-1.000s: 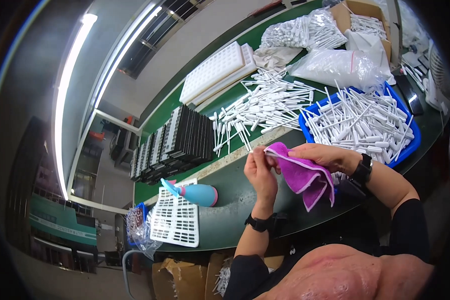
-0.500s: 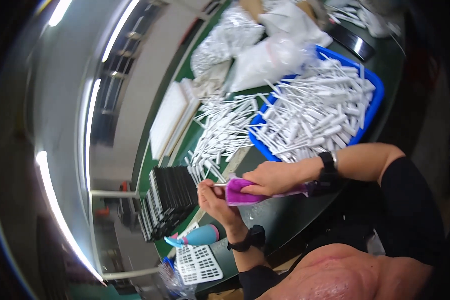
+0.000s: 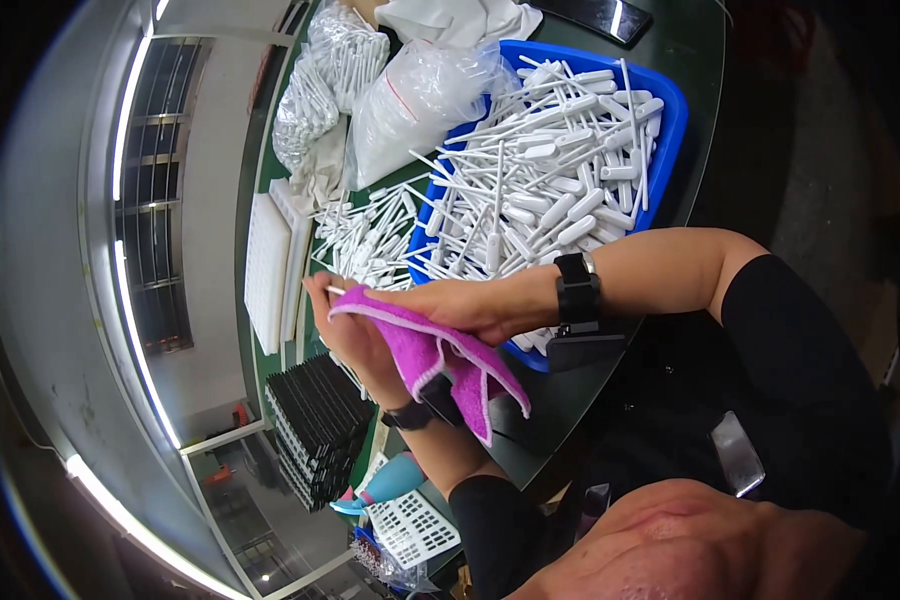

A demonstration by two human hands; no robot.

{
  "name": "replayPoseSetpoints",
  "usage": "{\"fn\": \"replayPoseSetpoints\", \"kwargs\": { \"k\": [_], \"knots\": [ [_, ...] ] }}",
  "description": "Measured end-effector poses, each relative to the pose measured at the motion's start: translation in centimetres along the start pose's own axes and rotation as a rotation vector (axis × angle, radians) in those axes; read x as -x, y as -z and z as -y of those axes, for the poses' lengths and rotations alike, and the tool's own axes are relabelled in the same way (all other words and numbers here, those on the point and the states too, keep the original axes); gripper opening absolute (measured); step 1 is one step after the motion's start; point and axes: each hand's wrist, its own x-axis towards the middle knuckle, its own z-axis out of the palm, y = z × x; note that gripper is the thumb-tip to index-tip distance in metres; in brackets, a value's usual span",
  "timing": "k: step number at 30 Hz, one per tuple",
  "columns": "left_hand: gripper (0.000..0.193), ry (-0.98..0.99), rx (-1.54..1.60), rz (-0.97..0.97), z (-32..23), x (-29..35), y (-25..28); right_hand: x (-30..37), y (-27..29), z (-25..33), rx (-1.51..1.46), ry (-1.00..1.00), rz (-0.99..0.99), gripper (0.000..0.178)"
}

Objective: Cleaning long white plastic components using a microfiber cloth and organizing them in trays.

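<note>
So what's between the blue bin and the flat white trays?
In the head view, a loose heap of white plastic droppers lies on the green table, between the blue bin and the stacked white trays.

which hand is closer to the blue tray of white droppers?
Right. The right hand lies against the blue tray's near edge, gripping the purple cloth; the left hand sits farther out beyond it.

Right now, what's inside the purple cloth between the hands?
A thin white stick tip pokes out of the purple cloth by the left hand. The right hand presses the cloth; the rest of the piece is covered.
</note>
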Motion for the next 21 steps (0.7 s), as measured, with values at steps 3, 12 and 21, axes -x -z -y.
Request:
{"fn": "replayPoseSetpoints", "kwargs": {
  "k": [3, 12, 21],
  "knots": [
    [0.026, 0.022, -0.010, -0.026, -0.8, -0.8, -1.5, -0.2, 0.5, 0.5, -0.077, -0.006, 0.070, 0.042],
    [0.029, -0.247, -0.182, -0.142, -3.6, -0.1, -3.9, -0.3, 0.3, 0.9, 0.204, 0.051, 0.048, 0.041],
    [0.017, 0.100, -0.001, -0.141, 1.8, -2.9, 0.1, 0.8, 1.0, -1.4, 0.754, -0.056, 0.348, 0.045]
  ]
}}
